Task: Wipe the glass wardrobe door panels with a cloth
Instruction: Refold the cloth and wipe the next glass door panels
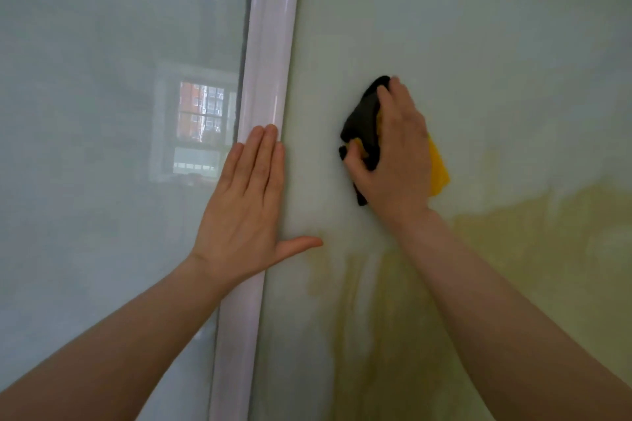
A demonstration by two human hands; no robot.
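Two frosted glass door panels fill the view, the left panel [102, 164] and the right panel [496, 61], split by a glossy white frame strip [270, 44]. My right hand [400, 154] grips a bunched black and yellow cloth [364, 123] and holds it against the right panel. My left hand [246, 205] lies flat with straight fingers on the frame strip, its thumb spread onto the right panel.
A window with buildings outside is reflected in the left panel [200, 123]. Yellowish reflections tint the lower part of the right panel [513, 267]. Both forearms reach up from the bottom of the view.
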